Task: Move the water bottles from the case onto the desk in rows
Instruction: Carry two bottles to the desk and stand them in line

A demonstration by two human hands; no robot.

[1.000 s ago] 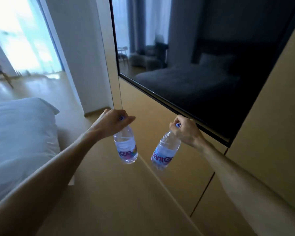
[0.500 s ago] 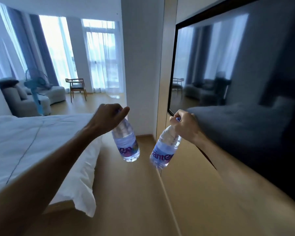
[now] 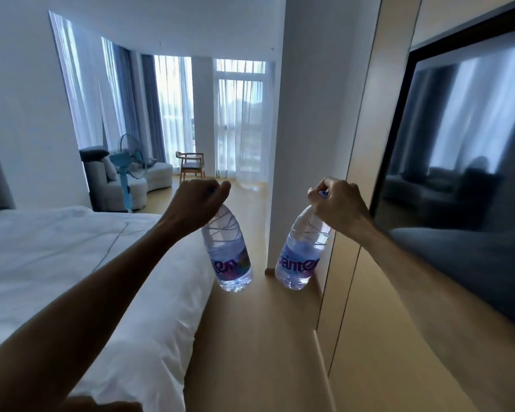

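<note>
- Two bottles hang in the air in front of the person, one in each hand, well above the wooden floor (image 3: pixel 250 337).
- Left hand (image 3: pixel 195 200) grips the left bottle (image 3: pixel 228 251) at the neck, with fingers curled over the cap; the bottle tilts a little to the right at its base.
- Right hand (image 3: pixel 338 205) holds the right bottle (image 3: pixel 302 251) the same way, fingers closed round the blue cap; this bottle leans to the left at its base.
- Both bottles are apart from each other and touch nothing else.
- A white bed (image 3: pixel 72 263) lies on the left and a dark screen (image 3: pixel 464 173) on the right wall.
- Far behind stand a sofa (image 3: pixel 122 185), a chair (image 3: pixel 192 166) and what seems to be a blue fan (image 3: pixel 128 168).
</note>
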